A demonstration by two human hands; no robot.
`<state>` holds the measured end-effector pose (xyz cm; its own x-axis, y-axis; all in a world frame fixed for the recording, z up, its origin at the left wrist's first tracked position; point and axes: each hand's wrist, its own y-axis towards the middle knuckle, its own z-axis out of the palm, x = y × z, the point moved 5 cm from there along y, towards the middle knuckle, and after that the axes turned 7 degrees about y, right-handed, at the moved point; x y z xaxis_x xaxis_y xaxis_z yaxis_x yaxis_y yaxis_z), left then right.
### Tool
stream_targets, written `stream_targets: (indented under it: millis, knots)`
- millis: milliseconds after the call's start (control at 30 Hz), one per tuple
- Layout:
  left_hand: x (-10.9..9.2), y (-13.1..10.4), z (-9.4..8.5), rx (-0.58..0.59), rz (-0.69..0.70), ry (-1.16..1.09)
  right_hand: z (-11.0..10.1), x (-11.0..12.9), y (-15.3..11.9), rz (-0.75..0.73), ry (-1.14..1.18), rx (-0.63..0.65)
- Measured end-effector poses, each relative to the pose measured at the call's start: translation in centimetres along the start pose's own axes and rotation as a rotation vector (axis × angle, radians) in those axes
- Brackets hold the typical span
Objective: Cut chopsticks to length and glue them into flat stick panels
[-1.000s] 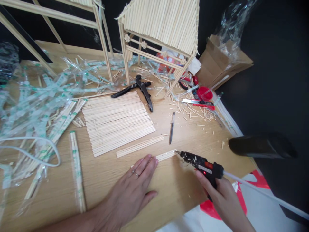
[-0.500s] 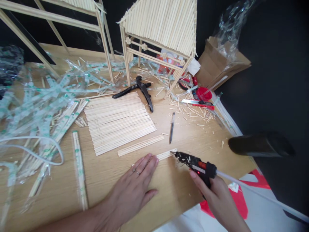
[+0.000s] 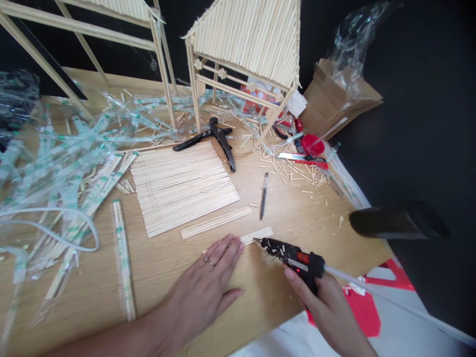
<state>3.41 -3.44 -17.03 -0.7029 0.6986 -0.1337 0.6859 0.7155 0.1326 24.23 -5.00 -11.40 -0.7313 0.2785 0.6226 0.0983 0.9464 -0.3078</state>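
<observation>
My left hand (image 3: 208,277) lies flat with its fingers stretched over a short strip of wooden sticks (image 3: 262,233), pressing it on the table. In my right hand (image 3: 320,297) is a black hot glue gun (image 3: 293,255), a red light lit on its body and a long glue stick in its back. The nozzle is at the strip, just right of my left fingertips. Beyond lies a similar strip of sticks (image 3: 217,222), and behind that a flat panel of sticks (image 3: 186,188) laid side by side. Part of the near strip is hidden under my left hand.
A pen (image 3: 264,196) and black pliers-like tool (image 3: 221,141) lie near the panel. Stick models (image 3: 241,49) stand behind. Plastic wrappers (image 3: 85,139) cover the left; wrapped chopsticks (image 3: 123,260) lie nearer. Stick offcuts, a utility knife (image 3: 305,159) and dark cylinder (image 3: 394,220) are at right.
My right hand has moved the glue gun left, bringing its nozzle along the strip toward my left fingertips. My left hand stays pressed on the strip.
</observation>
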Motion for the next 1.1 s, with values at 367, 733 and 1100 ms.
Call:
stream_targets:
  millis: [367,733,1100]
  knots:
    - [0.0,0.1,0.1,0.014,0.013,0.005,0.5,0.5,0.2,0.025,0.004,0.084]
    - [0.0,-0.1,0.4,0.024,0.012,0.013,-1.0,-1.0,0.5,0.02,-0.064,-0.013]
    - [0.0,0.1,0.2,0.011,0.016,0.042,-0.5,0.1,0.6,0.007,-0.037,0.002]
